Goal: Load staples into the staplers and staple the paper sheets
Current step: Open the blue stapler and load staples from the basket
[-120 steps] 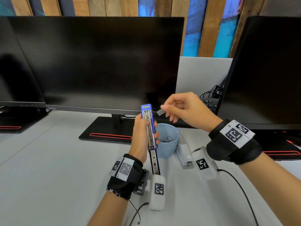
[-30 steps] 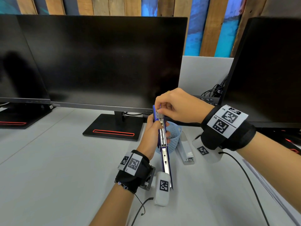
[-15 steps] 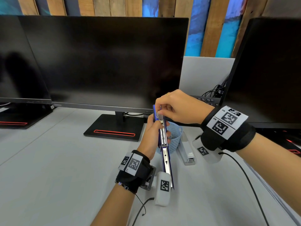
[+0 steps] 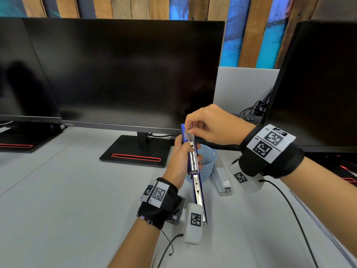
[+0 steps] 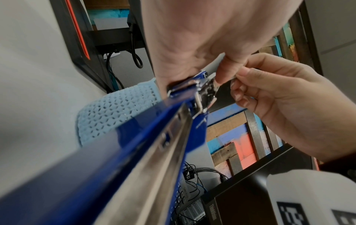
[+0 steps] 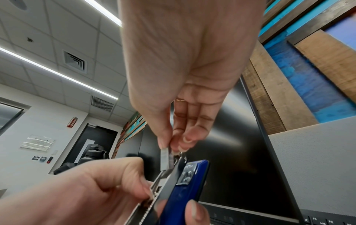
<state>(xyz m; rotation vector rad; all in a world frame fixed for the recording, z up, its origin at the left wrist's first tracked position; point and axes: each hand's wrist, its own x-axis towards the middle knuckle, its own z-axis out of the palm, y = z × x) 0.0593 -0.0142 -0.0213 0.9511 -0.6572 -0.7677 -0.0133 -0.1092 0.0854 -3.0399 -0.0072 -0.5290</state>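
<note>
Nearest, left hand [image 4: 180,161] wrapped round blue stapler [image 4: 194,171], swung fully open and held upright above the desk [image 4: 67,209], hinge end toward the body, magazine end up. Thumb and fingers curled against the metal channel, firm clamp. Just above, right hand [image 4: 208,125] pinching a staple strip [image 6: 165,158] between thumb and forefinger, remaining fingers loosely curled behind; strip end-on at the top of the channel, lower end apparently entering the rail, though how far in cannot be told.

Step in hand, as judged: loading of the first stapler, strip partly seated. Next move calls for keeping the strip in line with the rail, sliding it down flat with legs astride the guide, then releasing the pinch and folding the top arm shut until it latches. Risk: a tilted strip jamming or breaking apart.

Behind the hands, pale blue basket [image 4: 207,161] on the desk, contents not clear. Just right of it, white stapler [image 4: 222,180] lying flat, not yet handled. Paper sheets [image 4: 328,229] only as an edge at the right border. Farthest, black monitor [image 4: 123,74] on its stand.
</note>
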